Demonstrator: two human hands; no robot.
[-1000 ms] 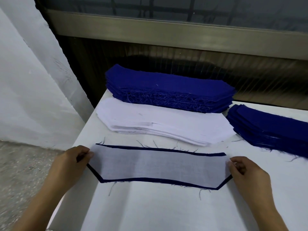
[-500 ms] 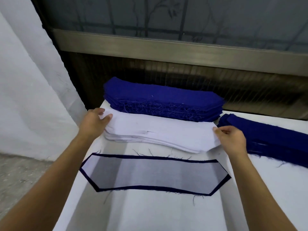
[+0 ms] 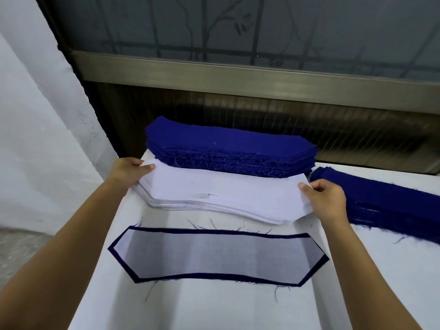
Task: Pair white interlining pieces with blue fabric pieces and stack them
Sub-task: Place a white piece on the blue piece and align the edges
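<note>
Pinching both ends of the top white interlining piece [image 3: 226, 191], centre of frame, with left hand [image 3: 128, 171] and right hand [image 3: 326, 201], thumbs on top. Just behind, blue fabric stack [image 3: 228, 144]; lower centre, paired piece [image 3: 219, 256] flat on table [image 3: 214, 306].

The white table [image 3: 214, 306] holds four things. Near the front lies one flat blue piece [image 3: 136, 280] with a thin white piece [image 3: 219, 256] on top, so only a blue edge shows. Loose threads stick out around it. Just behind it sits a pile of white pieces [image 3: 226, 194]. Behind that, at the far edge, is a tall blue pile [image 3: 228, 144]. A lower blue pile [image 3: 385, 201] lies on the right.
</note>
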